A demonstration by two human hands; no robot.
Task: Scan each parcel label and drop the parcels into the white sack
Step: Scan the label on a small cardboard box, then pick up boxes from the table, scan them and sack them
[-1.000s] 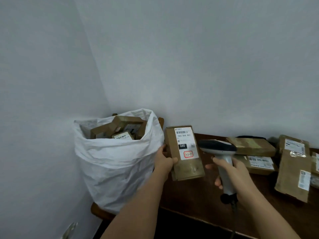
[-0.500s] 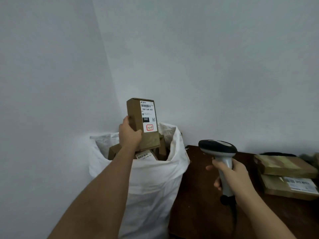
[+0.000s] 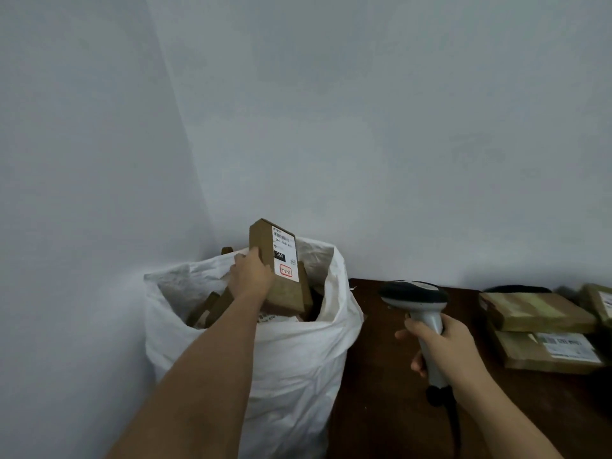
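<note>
My left hand [image 3: 252,272] grips a brown cardboard parcel [image 3: 287,293] with a white label, held upright and slightly tilted inside the mouth of the white sack [image 3: 291,366]. Its lower end touches other brown parcels [image 3: 212,311] lying in the sack. My right hand [image 3: 445,346] holds a grey and black barcode scanner [image 3: 417,301] by its handle over the dark wooden table [image 3: 374,392], to the right of the sack. The scanner head points left, towards the sack.
Two flat brown parcels [image 3: 536,311] [image 3: 546,351] are stacked at the table's right side, with another parcel [image 3: 601,303] at the frame edge. The sack stands in a corner between two pale walls, against the table's left end. The scanner's black cable [image 3: 455,429] hangs down.
My left hand has carried the parcel from the table leftward over the sack and lowered it into the opening. My right hand has kept the scanner roughly where it was.
</note>
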